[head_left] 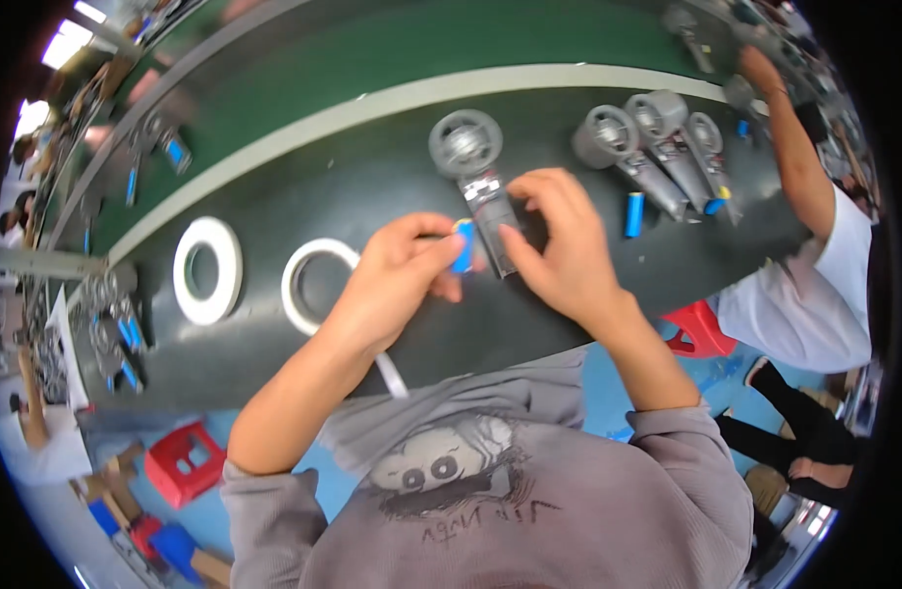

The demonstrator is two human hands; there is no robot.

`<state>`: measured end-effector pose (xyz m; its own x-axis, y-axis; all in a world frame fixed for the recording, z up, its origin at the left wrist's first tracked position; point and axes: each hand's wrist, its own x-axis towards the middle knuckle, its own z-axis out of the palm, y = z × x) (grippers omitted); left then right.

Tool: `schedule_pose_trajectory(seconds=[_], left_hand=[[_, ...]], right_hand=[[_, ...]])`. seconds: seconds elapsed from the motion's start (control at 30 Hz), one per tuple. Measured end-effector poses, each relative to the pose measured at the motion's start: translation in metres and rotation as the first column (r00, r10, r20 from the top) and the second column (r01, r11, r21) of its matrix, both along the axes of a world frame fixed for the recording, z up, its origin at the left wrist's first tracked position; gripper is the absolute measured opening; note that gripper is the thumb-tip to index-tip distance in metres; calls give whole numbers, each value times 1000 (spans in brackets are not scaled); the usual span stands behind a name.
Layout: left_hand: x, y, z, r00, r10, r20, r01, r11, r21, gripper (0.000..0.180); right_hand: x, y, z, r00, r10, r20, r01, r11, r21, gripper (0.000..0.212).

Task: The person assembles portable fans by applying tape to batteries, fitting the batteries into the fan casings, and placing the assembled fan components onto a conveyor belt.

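Note:
My left hand [397, 270] pinches a small blue cylindrical battery [463, 247] between thumb and fingers, just left of a grey handheld fan [487, 208]. The fan lies on the dark table with its round head away from me and its handle toward me. Metallic or light parts show in the upper part of the handle. My right hand [567, 243] is closed around the handle from the right, thumb on its lower part and fingers higher up. Another blue battery [634, 215] lies on the table to the right.
Several similar grey fans [657, 147] lie at the right, near a co-worker's arm [802, 172]. Two white tape rolls, one farther left [232, 270] and one near my left forearm [323, 247], rest on the table. A green belt [421, 44] runs beyond a pale rail. More fans with blue batteries [127, 329] sit far left.

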<state>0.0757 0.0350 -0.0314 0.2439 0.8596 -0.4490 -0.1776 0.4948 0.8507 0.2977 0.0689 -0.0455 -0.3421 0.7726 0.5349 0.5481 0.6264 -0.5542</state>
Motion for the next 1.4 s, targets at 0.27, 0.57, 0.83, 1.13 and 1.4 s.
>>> schedule_pose_trajectory(seconds=[0.27, 0.57, 0.83, 1.13, 1.4], left_hand=[[-8, -18, -9, 987, 77, 138, -77, 997, -5, 42], [-11, -31, -9, 933, 119, -339, -2, 946, 325, 49], [-9, -43, 7, 964, 76, -254, 1, 956, 293, 43], [-95, -84, -5, 391, 359, -847, 525, 669, 526, 27], [-65, -83, -23, 595, 320, -737, 484, 590, 647, 27]], right_hand=[[-20, -22, -3, 939, 328, -108, -331, 944, -13, 28], [-15, -35, -4, 937, 311, -162, -350, 832, -431, 34], [-11, -22, -10, 888, 355, -293, -458, 737, -497, 64], [-11, -21, -23, 906, 289, -310, -415, 755, -508, 67], [-19, -18, -31, 855, 269, -443, -484, 721, -496, 62]])
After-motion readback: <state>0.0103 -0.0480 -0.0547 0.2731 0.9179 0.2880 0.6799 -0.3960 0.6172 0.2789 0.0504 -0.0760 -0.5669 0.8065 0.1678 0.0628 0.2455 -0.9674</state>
